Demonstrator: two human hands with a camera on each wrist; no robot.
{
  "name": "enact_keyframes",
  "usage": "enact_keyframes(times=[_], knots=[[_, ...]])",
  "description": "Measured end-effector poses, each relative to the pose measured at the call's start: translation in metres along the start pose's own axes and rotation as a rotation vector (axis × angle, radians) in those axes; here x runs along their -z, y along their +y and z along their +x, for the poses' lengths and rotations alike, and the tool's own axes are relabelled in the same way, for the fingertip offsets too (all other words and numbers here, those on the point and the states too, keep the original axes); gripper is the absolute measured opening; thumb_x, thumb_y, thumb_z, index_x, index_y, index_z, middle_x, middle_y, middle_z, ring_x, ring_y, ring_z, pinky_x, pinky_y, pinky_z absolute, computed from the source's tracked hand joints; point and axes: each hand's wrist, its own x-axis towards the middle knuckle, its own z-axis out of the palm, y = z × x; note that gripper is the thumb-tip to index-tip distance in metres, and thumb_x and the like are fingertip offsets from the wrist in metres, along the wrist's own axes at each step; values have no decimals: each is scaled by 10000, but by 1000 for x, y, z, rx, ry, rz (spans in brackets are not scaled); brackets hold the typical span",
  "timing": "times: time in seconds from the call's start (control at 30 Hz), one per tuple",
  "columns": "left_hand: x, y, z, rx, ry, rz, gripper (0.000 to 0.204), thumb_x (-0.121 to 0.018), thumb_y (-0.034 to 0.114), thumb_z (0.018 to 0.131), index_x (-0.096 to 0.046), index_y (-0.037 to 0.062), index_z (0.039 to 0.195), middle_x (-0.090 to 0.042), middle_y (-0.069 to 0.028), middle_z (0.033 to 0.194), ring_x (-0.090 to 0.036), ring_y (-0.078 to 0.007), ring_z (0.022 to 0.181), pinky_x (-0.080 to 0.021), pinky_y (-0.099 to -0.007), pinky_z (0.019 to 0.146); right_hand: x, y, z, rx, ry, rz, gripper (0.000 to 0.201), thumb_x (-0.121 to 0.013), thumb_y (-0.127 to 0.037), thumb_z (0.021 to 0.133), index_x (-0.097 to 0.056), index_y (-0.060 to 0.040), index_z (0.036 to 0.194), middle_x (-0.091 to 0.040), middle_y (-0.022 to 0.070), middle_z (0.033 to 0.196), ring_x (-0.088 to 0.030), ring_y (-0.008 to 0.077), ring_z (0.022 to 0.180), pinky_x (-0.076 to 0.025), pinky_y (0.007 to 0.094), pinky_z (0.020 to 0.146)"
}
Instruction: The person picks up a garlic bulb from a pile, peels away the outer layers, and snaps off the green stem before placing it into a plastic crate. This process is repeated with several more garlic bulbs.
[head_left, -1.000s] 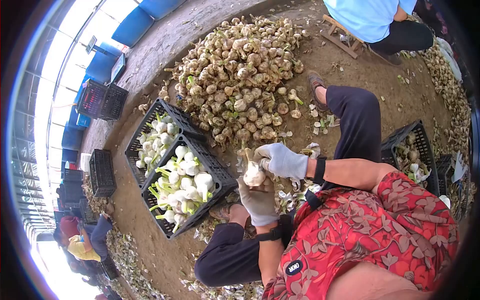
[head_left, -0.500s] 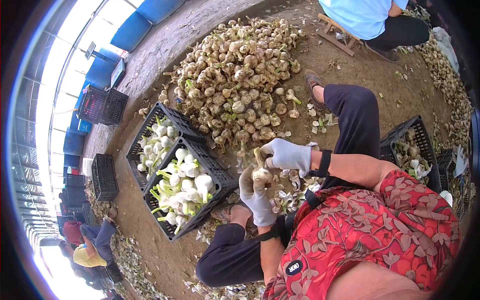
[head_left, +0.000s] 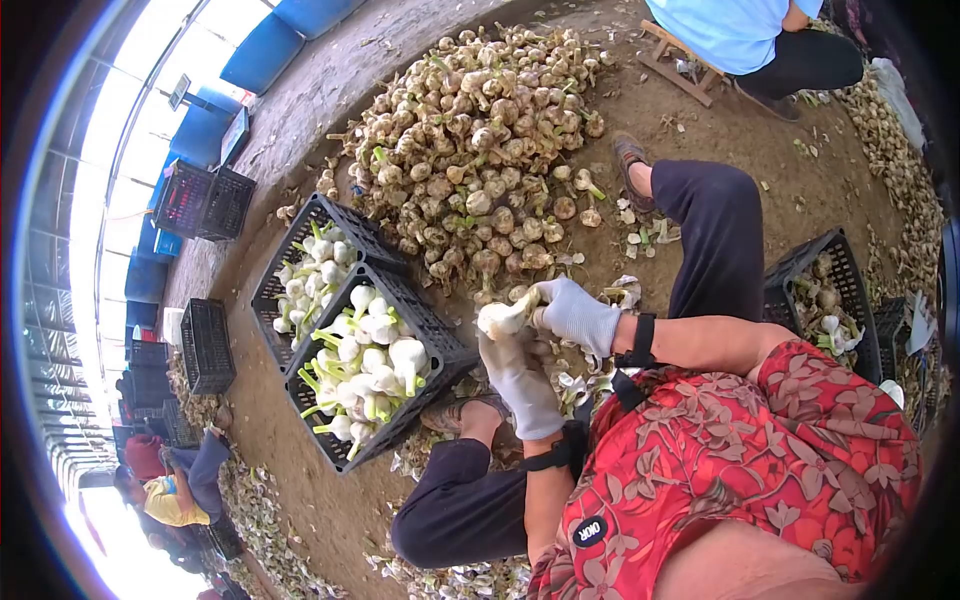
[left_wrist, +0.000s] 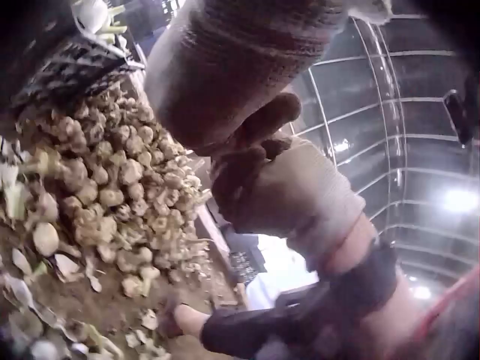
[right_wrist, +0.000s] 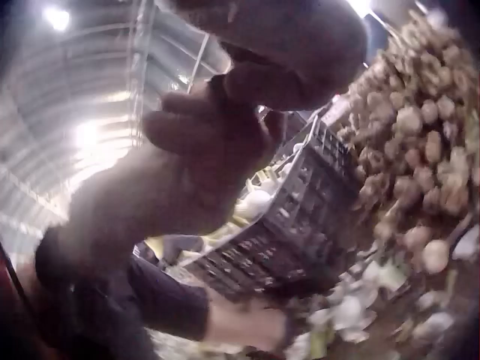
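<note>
Both hands wear pale work gloves and meet over my knees in the head view. My right hand [head_left: 575,315] grips a white peeled garlic bulb [head_left: 498,320] by its stem end, so the bulb sticks out to the left. My left hand [head_left: 518,375] reaches up from below, fingers curled against the bulb's underside. A black crate [head_left: 440,348] of peeled white garlic stands just left of the hands. The wrist views show the two gloves [left_wrist: 289,195] [right_wrist: 195,127] close together, with the bulb hidden.
A big pile of unpeeled garlic [head_left: 480,130] lies on the dirt floor ahead. A second filled crate [head_left: 272,285] stands behind the first, another crate [head_left: 800,275] at my right knee. Garlic skins litter the ground. A seated person [head_left: 735,30] is at the top, others at the lower left.
The hands have lifted a little. The bulb, earlier held upright between both palms, now lies sideways and points left from the right hand's grip.
</note>
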Motion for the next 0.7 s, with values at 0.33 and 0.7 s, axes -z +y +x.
enact_keyframes(times=[0.33, 0.7], knots=[[11, 5, 1, 222, 69, -312, 330, -470, 382, 964, -584, 108, 1109, -620, -17, 965, -615, -127, 852, -526, -237, 695, 2, -21, -19, 378, -100, -381, 238, -605, -40, 746, -664, -15, 975, -659, 166, 855, -653, 274, 813, -508, 351, 723], [38, -11, 1, 387, -169, -724, 443, -556, 442, 935, -562, 61, 1161, -637, -68, 977, -642, -175, 779, -549, -258, 614, 47, -11, 27, 246, -205, -1077, 258, -606, -153, 770, -691, -71, 1000, -656, 166, 1004, -644, 359, 891, -511, 416, 785]])
